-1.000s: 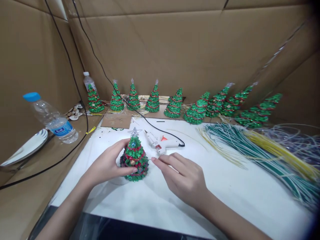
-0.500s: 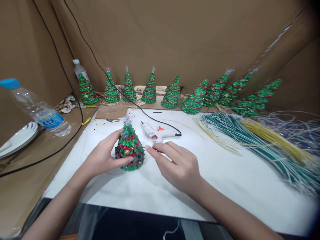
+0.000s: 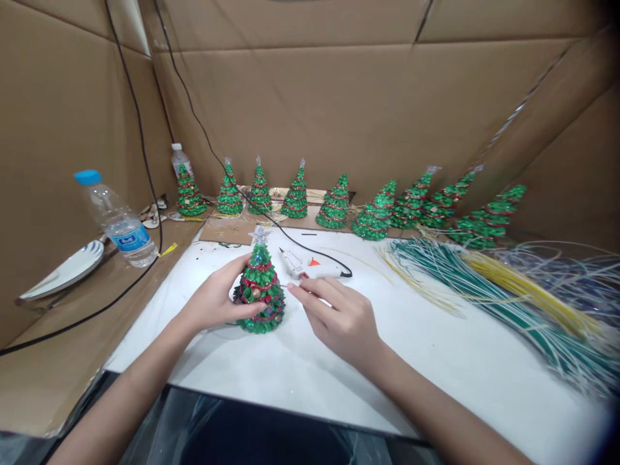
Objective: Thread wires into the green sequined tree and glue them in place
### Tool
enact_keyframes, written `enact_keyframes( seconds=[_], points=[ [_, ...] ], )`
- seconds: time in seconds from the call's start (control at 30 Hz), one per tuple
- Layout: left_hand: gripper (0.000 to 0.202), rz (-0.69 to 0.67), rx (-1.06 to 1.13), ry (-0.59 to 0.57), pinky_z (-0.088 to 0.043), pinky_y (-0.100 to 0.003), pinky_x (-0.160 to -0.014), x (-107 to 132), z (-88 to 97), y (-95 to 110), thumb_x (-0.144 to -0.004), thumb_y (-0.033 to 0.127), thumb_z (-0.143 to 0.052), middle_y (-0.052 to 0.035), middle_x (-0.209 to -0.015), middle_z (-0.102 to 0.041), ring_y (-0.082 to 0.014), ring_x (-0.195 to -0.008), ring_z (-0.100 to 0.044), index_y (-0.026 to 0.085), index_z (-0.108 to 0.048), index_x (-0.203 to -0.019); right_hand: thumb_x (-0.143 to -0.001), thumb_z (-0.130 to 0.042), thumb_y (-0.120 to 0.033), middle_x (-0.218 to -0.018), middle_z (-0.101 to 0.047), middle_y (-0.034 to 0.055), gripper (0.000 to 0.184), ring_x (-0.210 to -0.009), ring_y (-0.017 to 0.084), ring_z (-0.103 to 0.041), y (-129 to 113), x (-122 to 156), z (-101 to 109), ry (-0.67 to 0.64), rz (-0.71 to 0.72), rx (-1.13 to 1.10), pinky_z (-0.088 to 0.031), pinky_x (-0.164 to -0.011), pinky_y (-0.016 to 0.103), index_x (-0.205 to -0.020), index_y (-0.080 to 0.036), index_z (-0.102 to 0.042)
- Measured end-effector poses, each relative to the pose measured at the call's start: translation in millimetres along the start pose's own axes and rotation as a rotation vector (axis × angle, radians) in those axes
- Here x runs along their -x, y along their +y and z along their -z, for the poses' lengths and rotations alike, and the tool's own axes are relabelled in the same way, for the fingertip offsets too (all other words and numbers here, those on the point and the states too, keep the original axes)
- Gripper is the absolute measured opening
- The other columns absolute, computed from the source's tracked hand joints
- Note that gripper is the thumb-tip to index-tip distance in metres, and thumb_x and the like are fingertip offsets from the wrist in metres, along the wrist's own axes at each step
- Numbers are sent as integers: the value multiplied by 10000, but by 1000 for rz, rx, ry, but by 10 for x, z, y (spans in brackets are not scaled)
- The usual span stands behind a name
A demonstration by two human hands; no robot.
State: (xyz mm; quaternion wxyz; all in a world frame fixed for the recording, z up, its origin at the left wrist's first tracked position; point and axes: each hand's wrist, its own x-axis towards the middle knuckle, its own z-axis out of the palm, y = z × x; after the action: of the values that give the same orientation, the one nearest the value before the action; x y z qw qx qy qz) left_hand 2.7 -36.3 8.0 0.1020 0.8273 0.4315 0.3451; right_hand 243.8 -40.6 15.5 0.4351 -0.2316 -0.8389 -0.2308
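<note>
A small green sequin Christmas tree (image 3: 260, 289) with red trim and a clear star on top stands on the white work surface (image 3: 339, 368). My left hand (image 3: 216, 300) wraps round its left side and grips it. My right hand (image 3: 339, 316) lies just right of the tree, fingers together, index tip close to the tree; it seems to pinch a thin strand that I cannot make out. A white glue gun (image 3: 310, 268) lies right behind my right hand, its black cord running up the back wall.
A row of several finished green trees (image 3: 334, 206) lines the back edge. Bundles of green, yellow and white strands (image 3: 508, 290) cover the right side. A water bottle (image 3: 119, 219) and a white plate (image 3: 68, 271) sit on the cardboard at left. Cardboard walls enclose the bench.
Both hands stay at the tree; the right hand's fingers have crept slightly closer to it. The camera view has shifted up and down, nothing else moved.
</note>
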Motion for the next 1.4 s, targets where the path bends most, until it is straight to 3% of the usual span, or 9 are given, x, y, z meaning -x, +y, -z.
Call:
enact_keyframes(
  seconds=[0.2, 0.63, 1.2, 1.4],
  points=[
    [733, 30, -11, -21, -467, -439, -1052, 9, -1, -15, -774, 463, -711, -148, -1345, -593, -313, -1219, -584, 175, -422, -1384, -856, -574, -48, -792, -709, 55, 176, -731, 141, -640, 1, 5, -3, 17, -14, -18, -510, -626, 257, -929, -132, -711],
    [667, 31, 17, -21, -492, -375, -1002, -12, 10, 46, -793, 439, -702, -118, -1280, -621, -267, -1148, -611, 172, -441, -1345, -860, -550, -29, -794, -716, 51, 196, -708, 136, -626, -1, 16, 0, 3, -10, -34, -513, -611, 244, -945, -118, -703],
    [651, 27, 28, -20, -490, -428, -1007, -23, 7, 47, -779, 419, -712, -123, -1267, -625, -297, -1147, -606, 187, -451, -1328, -855, -549, -25, -828, -716, 45, 241, -726, 122, -631, 3, 52, -21, -18, -17, -54, -516, -628, 239, -983, -143, -716],
    [669, 52, 54, -9, -517, -405, -962, -21, -8, 43, -765, 442, -725, -120, -1222, -631, -279, -1110, -620, 181, -452, -1316, -853, -562, -39, -803, -716, 54, 207, -728, 132, -647, 11, 45, -25, 26, -39, -64, -516, -622, 243, -942, -137, -720]
  ],
)
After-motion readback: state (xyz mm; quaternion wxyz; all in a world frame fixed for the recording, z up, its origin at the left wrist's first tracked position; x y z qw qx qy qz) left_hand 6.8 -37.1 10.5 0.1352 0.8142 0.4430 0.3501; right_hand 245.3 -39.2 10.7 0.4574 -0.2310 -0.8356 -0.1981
